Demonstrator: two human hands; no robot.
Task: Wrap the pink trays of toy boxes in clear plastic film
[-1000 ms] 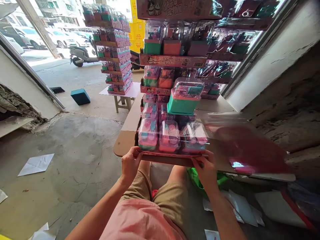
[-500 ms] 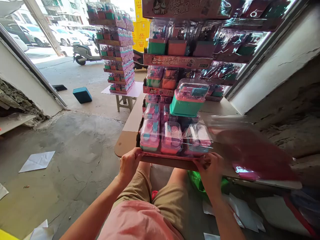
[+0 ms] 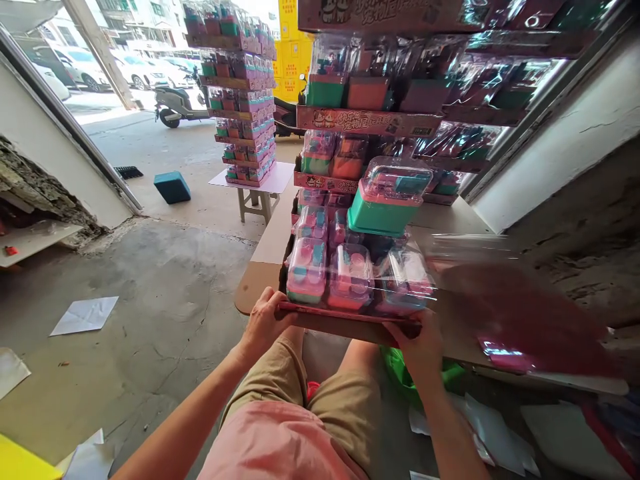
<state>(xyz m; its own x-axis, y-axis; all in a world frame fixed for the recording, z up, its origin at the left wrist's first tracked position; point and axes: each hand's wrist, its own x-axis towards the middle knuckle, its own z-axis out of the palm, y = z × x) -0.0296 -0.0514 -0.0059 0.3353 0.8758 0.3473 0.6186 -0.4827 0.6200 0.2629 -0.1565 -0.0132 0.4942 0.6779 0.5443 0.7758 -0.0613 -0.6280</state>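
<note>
My left hand (image 3: 264, 321) grips the near left corner of a flat pink cardboard tray (image 3: 345, 313), and my right hand (image 3: 419, 341) grips its near right corner. The tray rests on the front edge of a brown table (image 3: 260, 280) and carries several small toy sets in clear plastic boxes (image 3: 350, 273) under shiny film. On top of them sits a larger box with a teal base and a clear lid (image 3: 387, 197). Both hands have their fingers curled around the tray's edge.
Behind stand tall stacks of shrink-wrapped trays (image 3: 380, 100); another stack (image 3: 245, 93) is on a small stool farther back. A blurred dark-red sheet (image 3: 520, 313) lies to the right on the table. White papers (image 3: 85, 315) lie on the concrete floor, and a teal block (image 3: 173, 187).
The view has shifted slightly right and closer to the table. Both hands stay on the tray's near corners; my right hand has slid a little to the right along the edge.
</note>
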